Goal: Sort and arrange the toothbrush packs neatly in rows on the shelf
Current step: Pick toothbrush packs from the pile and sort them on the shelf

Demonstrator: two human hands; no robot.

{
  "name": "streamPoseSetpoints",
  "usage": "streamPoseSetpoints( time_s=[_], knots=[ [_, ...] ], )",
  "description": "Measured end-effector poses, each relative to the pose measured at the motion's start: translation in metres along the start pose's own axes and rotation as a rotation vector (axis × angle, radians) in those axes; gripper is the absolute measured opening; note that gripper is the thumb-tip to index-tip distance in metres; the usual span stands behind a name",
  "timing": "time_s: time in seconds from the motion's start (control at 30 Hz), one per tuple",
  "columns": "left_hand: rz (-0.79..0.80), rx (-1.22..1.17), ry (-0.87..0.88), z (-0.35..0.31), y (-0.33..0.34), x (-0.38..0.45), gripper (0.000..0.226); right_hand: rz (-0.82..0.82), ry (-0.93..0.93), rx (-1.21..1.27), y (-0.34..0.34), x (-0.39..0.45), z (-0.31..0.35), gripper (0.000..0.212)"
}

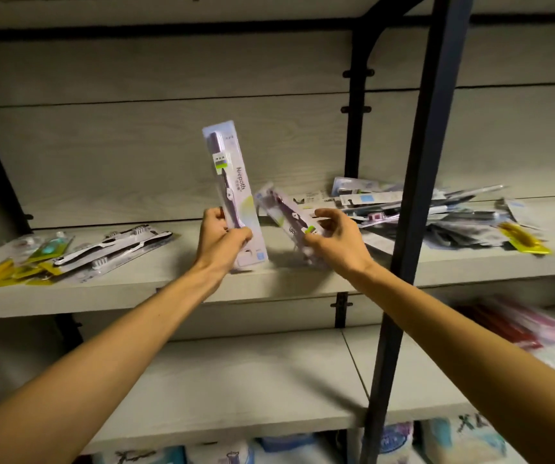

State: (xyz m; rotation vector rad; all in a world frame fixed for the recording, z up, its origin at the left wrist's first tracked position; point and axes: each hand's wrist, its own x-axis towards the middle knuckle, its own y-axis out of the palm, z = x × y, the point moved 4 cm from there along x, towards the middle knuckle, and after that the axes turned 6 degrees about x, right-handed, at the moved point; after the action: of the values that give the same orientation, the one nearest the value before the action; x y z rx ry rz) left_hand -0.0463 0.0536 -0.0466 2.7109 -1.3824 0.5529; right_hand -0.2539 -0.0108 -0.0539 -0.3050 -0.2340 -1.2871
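Observation:
My left hand [220, 242] grips a purple toothbrush pack [228, 175] by its lower part and holds it nearly upright above the grey shelf [155, 283]. My right hand [334, 241] holds a second purple pack [283, 209], tilted with its top leaning up and to the left. A loose heap of toothbrush packs [437, 212] lies on the shelf to the right. At the left end lie a black-and-white toothbrush pack [115, 246] and several yellow and teal packs [18, 262].
A dark metal upright [413, 209] stands in front of the shelf just right of my right hand. The lower shelf [252, 380] has red and pink packs [520, 326] at its right end. Bagged goods [403, 443] sit at the bottom.

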Motion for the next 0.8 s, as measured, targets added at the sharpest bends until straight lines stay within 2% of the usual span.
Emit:
streamPoseSetpoints(
  time_s=[0.07,0.2,0.3,0.47,0.57,0.67,0.8],
  knots=[
    [0.042,-0.014,0.033,-0.011,0.015,-0.013,0.041,0.003,-0.151,-0.062,-0.02,-0.015,0.009,0.063],
    [0.122,-0.011,0.163,-0.035,0.054,-0.045,0.046,-0.081,-0.424,-0.219,-0.069,-0.043,0.027,0.058],
    [0.181,0.034,0.268,-0.054,0.091,-0.065,0.046,-0.178,-0.531,-0.225,-0.112,-0.058,0.032,0.054],
    [0.288,0.091,0.359,-0.077,0.178,-0.091,0.047,-0.39,-0.525,-0.225,-0.207,-0.063,0.027,0.038],
    [0.257,0.098,0.417,-0.085,0.239,-0.112,0.039,-0.476,-0.509,-0.269,-0.273,-0.061,0.015,0.025],
    [0.286,0.106,0.444,-0.094,0.304,-0.129,0.039,-0.527,-0.432,-0.267,-0.341,-0.052,-0.005,0.026],
    [0.336,0.128,0.412,-0.101,0.388,-0.134,0.046,-0.547,-0.338,-0.227,-0.423,-0.033,-0.034,0.038]
  ],
)
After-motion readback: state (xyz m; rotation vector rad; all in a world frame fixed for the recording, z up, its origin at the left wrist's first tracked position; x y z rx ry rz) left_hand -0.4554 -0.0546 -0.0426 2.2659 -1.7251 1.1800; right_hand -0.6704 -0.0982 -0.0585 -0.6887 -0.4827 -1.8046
